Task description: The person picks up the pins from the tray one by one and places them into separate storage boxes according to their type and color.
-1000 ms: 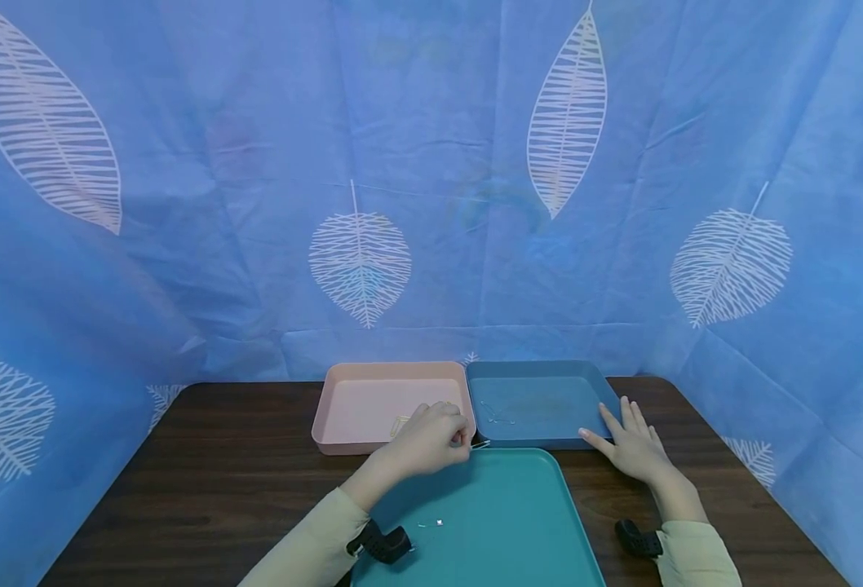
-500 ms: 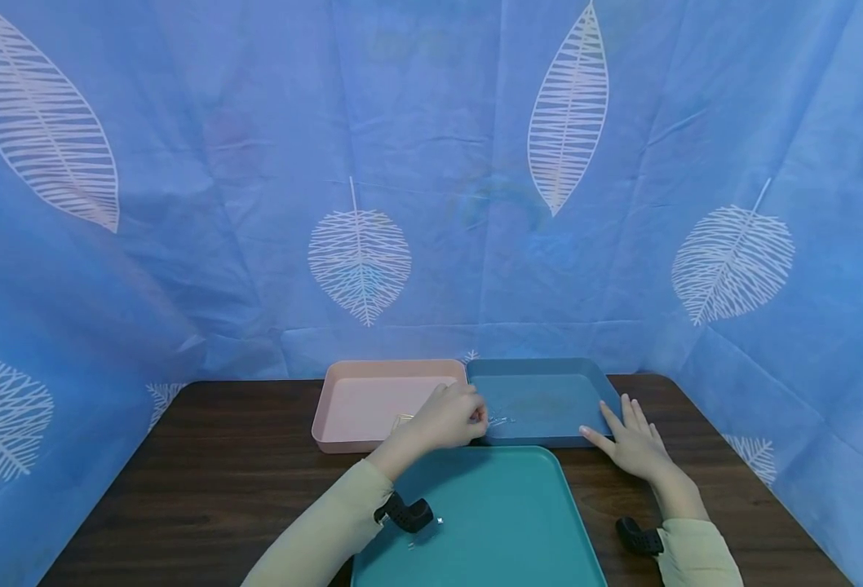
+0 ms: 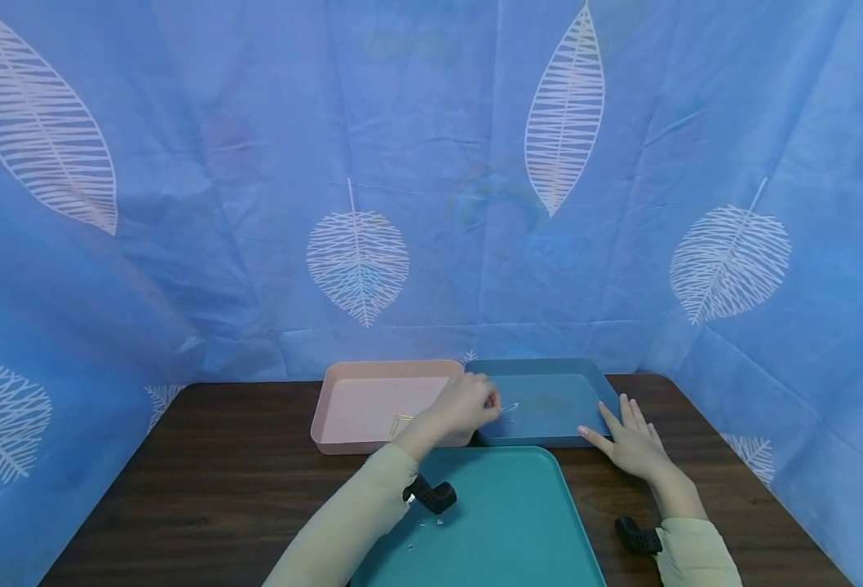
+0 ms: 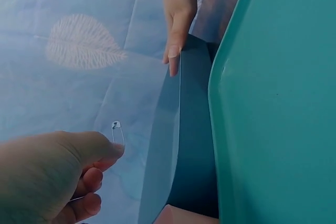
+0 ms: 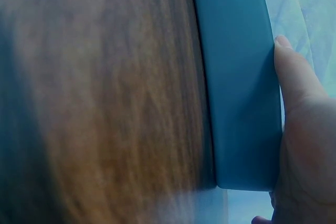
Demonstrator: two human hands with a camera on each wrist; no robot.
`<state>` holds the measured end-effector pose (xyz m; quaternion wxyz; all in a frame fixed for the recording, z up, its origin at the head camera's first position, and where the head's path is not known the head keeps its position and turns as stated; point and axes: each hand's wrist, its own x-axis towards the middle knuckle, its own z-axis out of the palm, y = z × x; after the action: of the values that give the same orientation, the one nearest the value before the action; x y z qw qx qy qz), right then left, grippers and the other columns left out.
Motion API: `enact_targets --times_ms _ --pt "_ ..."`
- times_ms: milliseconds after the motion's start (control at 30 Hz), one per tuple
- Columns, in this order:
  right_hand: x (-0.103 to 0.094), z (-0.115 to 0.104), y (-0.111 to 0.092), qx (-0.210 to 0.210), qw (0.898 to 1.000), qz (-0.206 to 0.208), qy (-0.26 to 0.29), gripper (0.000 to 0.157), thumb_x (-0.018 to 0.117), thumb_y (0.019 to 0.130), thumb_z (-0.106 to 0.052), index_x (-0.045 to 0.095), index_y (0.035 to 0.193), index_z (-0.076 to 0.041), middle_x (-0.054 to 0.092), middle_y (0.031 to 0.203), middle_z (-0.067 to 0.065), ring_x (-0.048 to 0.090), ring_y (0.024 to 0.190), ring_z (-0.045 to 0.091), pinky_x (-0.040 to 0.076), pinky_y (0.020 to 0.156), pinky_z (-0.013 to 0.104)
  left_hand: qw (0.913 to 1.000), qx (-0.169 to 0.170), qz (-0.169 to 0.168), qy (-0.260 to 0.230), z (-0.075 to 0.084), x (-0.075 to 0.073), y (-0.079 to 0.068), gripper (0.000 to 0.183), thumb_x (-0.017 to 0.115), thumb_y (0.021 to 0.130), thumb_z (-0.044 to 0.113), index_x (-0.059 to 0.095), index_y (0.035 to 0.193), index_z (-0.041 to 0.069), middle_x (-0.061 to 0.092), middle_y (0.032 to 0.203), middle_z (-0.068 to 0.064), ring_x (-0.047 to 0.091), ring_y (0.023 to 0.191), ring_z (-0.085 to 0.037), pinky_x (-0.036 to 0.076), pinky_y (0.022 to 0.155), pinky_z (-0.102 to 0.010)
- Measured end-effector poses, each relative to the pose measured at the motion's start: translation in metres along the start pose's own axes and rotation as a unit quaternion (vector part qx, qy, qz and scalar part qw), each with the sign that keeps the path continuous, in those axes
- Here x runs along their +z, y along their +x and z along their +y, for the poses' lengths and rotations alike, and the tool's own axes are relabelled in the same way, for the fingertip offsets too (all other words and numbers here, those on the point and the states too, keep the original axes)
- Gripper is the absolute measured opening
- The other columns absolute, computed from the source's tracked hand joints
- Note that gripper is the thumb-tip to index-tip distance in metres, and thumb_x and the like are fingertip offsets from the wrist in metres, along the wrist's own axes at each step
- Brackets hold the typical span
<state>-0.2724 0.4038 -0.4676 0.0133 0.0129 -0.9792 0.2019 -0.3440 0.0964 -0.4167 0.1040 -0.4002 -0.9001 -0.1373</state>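
My left hand (image 3: 468, 405) is over the near left part of the blue tray (image 3: 552, 403). Between thumb and fingers it pinches a silver safety pin (image 4: 116, 125), whose capped end sticks out past the thumb in the left wrist view. Below the hand, thin silver pins (image 3: 509, 408) show in the blue tray, partly hidden by the fingers. At that tray's near right corner, my right hand (image 3: 635, 447) rests with spread, straight fingers, its thumb against the rim in the right wrist view.
Left of the blue tray stands a pink tray (image 3: 361, 408) with gold wire pieces (image 3: 400, 422) in it. A larger teal tray (image 3: 512, 522) lies in front, bearing several tiny shiny bits (image 3: 440, 522). All stand on a dark wooden table (image 3: 204, 481) before a blue leaf-patterned curtain (image 3: 431, 163).
The left hand has moved right and away from the body, from the pink tray's near right corner to over the blue tray, carrying the safety pin. The right hand has stayed put.
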Motion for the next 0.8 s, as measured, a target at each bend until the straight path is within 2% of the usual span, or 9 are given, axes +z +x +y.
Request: enact_targets --times_ms 267,467,667,800 --pt "-0.001 -0.002 -0.002 0.0 1.0 0.004 0.008 0.092 0.053 0.093 -0.058 0.023 0.151 0.007 -0.006 0.156 0.039 -0.008 0.144 0.055 -0.001 0.106 0.077 0.9984 -0.035 -0.011 -0.043 -0.001 0.011 0.014 0.017 0.058 0.095 0.02 0.069 0.083 0.022 0.055 0.078 0.008 0.043 0.066 -0.007 0.033 0.061 -0.02" --pt "-0.002 -0.003 -0.003 0.002 1.0 0.003 0.002 0.091 0.052 0.094 -0.057 0.023 0.151 0.007 -0.006 0.155 0.039 -0.008 0.144 0.055 0.0 0.107 0.077 0.9947 -0.066 -0.02 -0.076 0.003 0.021 0.023 0.016 0.057 0.097 0.023 0.069 0.086 0.022 0.057 0.086 0.006 0.045 0.071 -0.006 0.038 0.061 -0.021" --pt "-0.003 -0.004 -0.004 0.005 1.0 0.002 -0.002 0.091 0.053 0.093 -0.057 0.024 0.151 0.007 -0.005 0.155 0.04 -0.007 0.144 0.056 0.002 0.107 0.077 0.9941 -0.087 -0.023 -0.061 0.007 0.031 0.031 0.017 0.056 0.098 0.027 0.07 0.089 0.025 0.058 0.089 0.007 0.046 0.075 -0.007 0.041 0.07 -0.026" --pt "-0.003 -0.005 -0.004 0.006 1.0 0.002 -0.007 0.09 0.052 0.094 -0.057 0.024 0.151 0.007 -0.004 0.155 0.04 -0.006 0.144 0.055 0.003 0.107 0.077 0.994 -0.097 -0.016 -0.047 0.01 0.034 0.035 0.017 0.057 0.098 0.029 0.07 0.088 0.027 0.059 0.088 0.008 0.047 0.075 -0.008 0.041 0.071 -0.027"
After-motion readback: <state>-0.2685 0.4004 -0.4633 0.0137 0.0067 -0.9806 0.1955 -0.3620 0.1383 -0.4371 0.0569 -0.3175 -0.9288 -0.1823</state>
